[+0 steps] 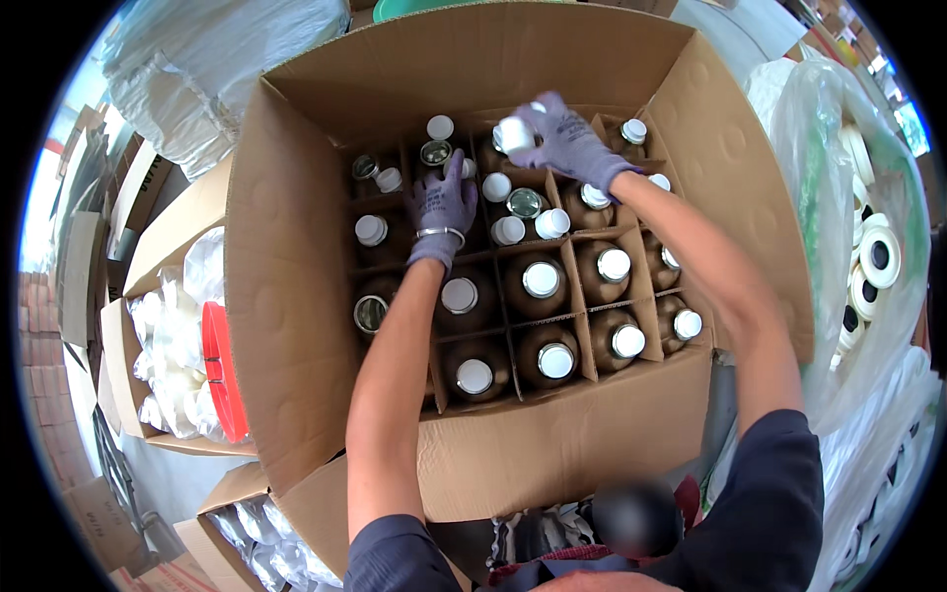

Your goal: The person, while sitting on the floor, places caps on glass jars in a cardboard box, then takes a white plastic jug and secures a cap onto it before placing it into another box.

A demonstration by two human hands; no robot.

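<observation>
My left hand, in a grey-purple glove, is low among the bottles in a divided cardboard box. Its visible fingers are apart, with one stretched toward an uncapped bottle; the other fingertips are partly hidden. A loose white cap is beside that finger. Held over the back row, my gloved right hand is closed around a white cap, slightly blurred. Brown bottles fill the cells, many with white caps, such as one near the middle. Another uncapped bottle has white caps around it.
Tall flaps of the cardboard box rise around the bottles. To the left stand a carton of white plastic-wrapped items and a red ring-shaped object. A clear plastic bag of white rings is at the right.
</observation>
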